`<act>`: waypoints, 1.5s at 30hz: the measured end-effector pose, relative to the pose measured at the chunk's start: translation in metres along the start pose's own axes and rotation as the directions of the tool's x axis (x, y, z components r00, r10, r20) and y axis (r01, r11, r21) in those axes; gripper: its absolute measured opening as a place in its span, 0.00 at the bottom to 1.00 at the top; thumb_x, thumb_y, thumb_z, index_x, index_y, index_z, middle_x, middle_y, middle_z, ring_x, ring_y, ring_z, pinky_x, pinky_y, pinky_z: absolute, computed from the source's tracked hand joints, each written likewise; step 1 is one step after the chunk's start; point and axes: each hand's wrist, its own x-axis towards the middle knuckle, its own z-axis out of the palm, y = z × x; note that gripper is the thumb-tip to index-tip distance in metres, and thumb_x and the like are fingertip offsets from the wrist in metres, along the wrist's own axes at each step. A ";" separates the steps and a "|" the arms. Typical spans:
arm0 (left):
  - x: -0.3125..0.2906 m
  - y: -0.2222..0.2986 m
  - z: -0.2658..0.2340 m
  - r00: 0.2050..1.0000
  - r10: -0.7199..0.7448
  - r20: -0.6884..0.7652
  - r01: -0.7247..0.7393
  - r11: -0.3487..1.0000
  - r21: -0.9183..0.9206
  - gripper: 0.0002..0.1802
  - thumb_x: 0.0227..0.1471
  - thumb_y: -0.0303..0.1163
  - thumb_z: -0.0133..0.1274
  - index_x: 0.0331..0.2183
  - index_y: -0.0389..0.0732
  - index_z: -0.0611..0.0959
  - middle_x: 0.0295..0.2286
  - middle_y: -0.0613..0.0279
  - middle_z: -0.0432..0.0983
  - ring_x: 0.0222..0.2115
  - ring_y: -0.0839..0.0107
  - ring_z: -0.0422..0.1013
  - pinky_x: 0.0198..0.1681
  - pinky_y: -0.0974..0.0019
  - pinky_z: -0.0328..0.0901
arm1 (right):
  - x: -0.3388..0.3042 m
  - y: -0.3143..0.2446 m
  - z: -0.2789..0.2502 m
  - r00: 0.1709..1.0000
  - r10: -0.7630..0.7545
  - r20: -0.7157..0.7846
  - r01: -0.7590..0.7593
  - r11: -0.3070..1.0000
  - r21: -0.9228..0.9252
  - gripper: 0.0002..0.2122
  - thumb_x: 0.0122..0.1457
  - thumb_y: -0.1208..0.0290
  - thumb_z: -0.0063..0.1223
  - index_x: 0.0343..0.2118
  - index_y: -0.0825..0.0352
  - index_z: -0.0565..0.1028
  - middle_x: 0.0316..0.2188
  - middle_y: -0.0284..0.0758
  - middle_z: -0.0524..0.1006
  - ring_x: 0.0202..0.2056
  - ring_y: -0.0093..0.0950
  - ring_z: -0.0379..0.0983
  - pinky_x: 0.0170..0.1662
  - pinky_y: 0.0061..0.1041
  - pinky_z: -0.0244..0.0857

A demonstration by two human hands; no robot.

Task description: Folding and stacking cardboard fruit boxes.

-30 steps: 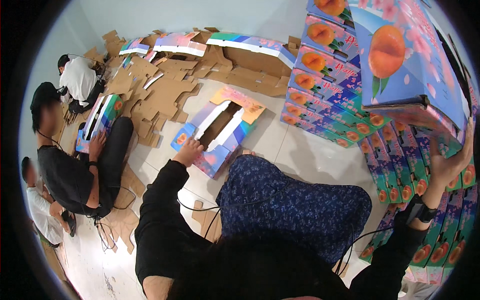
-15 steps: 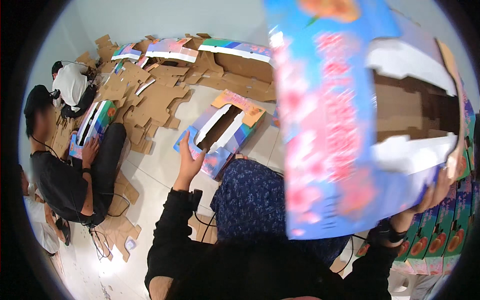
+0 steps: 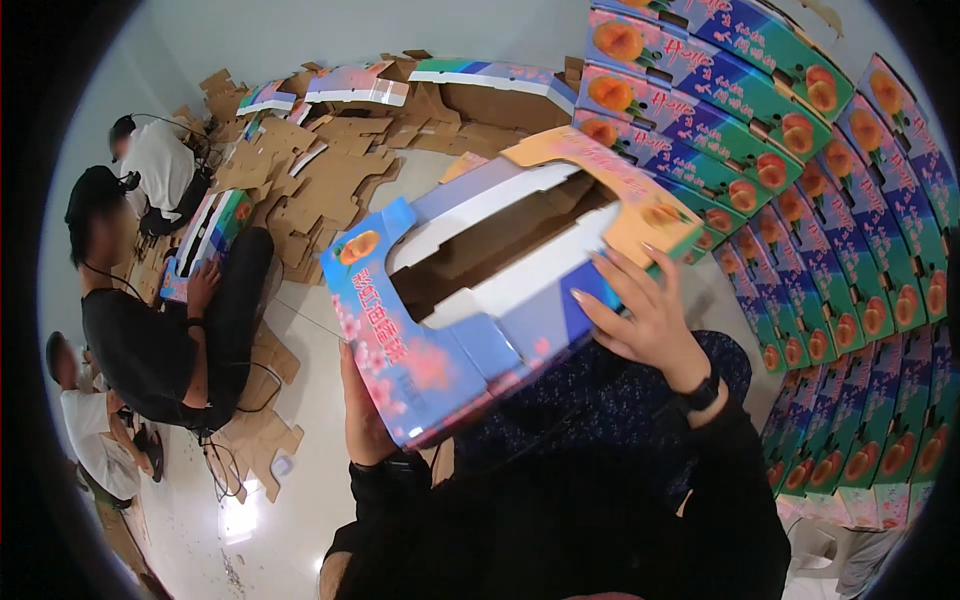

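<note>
A printed cardboard fruit box (image 3: pixel 540 345), blue, pink and orange with a wide cut-out in its top, is tilted in front of me above my lap. My left hand (image 3: pixel 366 408) holds its near left end, thumb along the side, the other fingers mostly hidden by the box. My right hand (image 3: pixel 645 315) grips the near right edge, fingers spread over the top panel. Behind its far edge peeks the orange corner of another box (image 3: pixel 462 166), mostly hidden.
Stacked fruit boxes (image 3: pixel 850 230) rise at the right. Flat brown cardboard pieces (image 3: pixel 320 185) cover the floor at the far left, with printed sheets (image 3: pixel 355 85) along the wall. A co-worker in black (image 3: pixel 140 330) sits at the left handling a similar box (image 3: pixel 208 240); others sit beyond.
The box raised at the right has come down and left to the middle, uncovering the stacks. My left hand has left the box on the floor and now holds this one too.
</note>
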 end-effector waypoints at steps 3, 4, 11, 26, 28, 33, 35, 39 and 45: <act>0.004 -0.003 -0.024 0.991 0.041 -0.128 -0.026 0.993 0.117 0.33 0.62 0.55 0.36 0.58 0.41 0.65 0.52 0.58 0.69 0.51 0.63 0.68 0.54 0.58 0.64 | 0.019 0.006 0.022 0.999 -0.043 0.015 0.041 0.994 0.102 0.27 0.44 0.69 0.59 0.52 0.49 0.71 0.53 0.39 0.69 0.56 0.35 0.65 0.58 0.49 0.51; 0.003 -0.002 -0.039 0.979 0.099 -0.179 -0.054 0.969 0.240 0.34 0.62 0.56 0.37 0.58 0.40 0.65 0.51 0.58 0.70 0.50 0.64 0.68 0.53 0.60 0.64 | 0.028 0.006 0.032 0.997 -0.071 -0.002 0.071 0.991 0.109 0.28 0.44 0.69 0.59 0.53 0.48 0.70 0.53 0.39 0.69 0.56 0.35 0.64 0.59 0.50 0.50; 0.043 -0.016 -0.065 0.982 -0.066 -0.175 0.109 0.962 0.251 0.35 0.58 0.53 0.43 0.55 0.34 0.67 0.50 0.50 0.70 0.50 0.61 0.69 0.54 0.60 0.64 | 0.067 0.019 0.096 0.989 -0.122 -0.088 0.119 0.992 -0.039 0.29 0.47 0.70 0.57 0.56 0.44 0.67 0.54 0.35 0.68 0.59 0.33 0.62 0.64 0.49 0.45; 0.183 -0.104 -0.114 0.991 0.028 -0.130 -0.014 0.994 0.110 0.35 0.53 0.55 0.46 0.57 0.45 0.64 0.52 0.58 0.68 0.51 0.60 0.68 0.49 0.51 0.66 | -0.052 -0.028 0.125 0.921 0.349 0.171 -0.387 0.864 0.322 0.26 0.49 0.73 0.54 0.55 0.63 0.68 0.55 0.43 0.65 0.58 0.42 0.60 0.61 0.47 0.51; 0.183 -0.115 -0.122 0.971 0.075 -0.225 -0.035 0.984 0.177 0.37 0.52 0.52 0.50 0.59 0.51 0.59 0.53 0.59 0.66 0.51 0.60 0.67 0.47 0.49 0.67 | -0.070 -0.033 0.127 0.893 0.399 0.209 -0.448 0.840 0.308 0.24 0.50 0.73 0.54 0.53 0.64 0.70 0.54 0.43 0.67 0.56 0.42 0.63 0.60 0.45 0.54; 0.172 -0.130 -0.122 0.970 0.010 -0.241 0.072 0.941 0.330 0.58 0.51 0.54 0.51 0.63 0.56 0.26 0.58 0.50 0.54 0.52 0.50 0.64 0.47 0.48 0.65 | -0.087 -0.042 0.138 0.835 0.484 0.262 -0.550 0.757 0.353 0.20 0.51 0.76 0.50 0.50 0.67 0.72 0.49 0.44 0.71 0.49 0.43 0.68 0.52 0.37 0.63; 0.175 -0.131 -0.119 0.976 -0.010 -0.216 0.085 0.936 0.342 0.59 0.50 0.54 0.52 0.63 0.56 0.26 0.58 0.51 0.53 0.52 0.51 0.64 0.47 0.47 0.65 | -0.085 -0.041 0.140 0.860 0.452 0.238 -0.510 0.780 0.363 0.19 0.52 0.77 0.48 0.49 0.68 0.72 0.47 0.44 0.72 0.48 0.43 0.69 0.51 0.37 0.64; 0.179 -0.129 -0.132 0.983 -0.051 -0.178 0.112 0.928 0.355 0.59 0.50 0.54 0.52 0.63 0.57 0.26 0.59 0.51 0.53 0.52 0.51 0.64 0.47 0.47 0.65 | -0.085 -0.040 0.143 0.860 0.453 0.236 -0.511 0.768 0.386 0.19 0.52 0.77 0.48 0.49 0.67 0.72 0.45 0.44 0.72 0.47 0.43 0.69 0.49 0.37 0.65; 0.180 -0.131 -0.131 0.985 -0.020 -0.172 0.082 0.927 0.366 0.58 0.50 0.55 0.51 0.64 0.58 0.28 0.59 0.52 0.54 0.51 0.53 0.65 0.47 0.48 0.65 | -0.086 -0.041 0.143 0.843 0.477 0.248 -0.537 0.746 0.394 0.19 0.52 0.77 0.47 0.50 0.67 0.73 0.45 0.44 0.72 0.46 0.42 0.69 0.49 0.37 0.65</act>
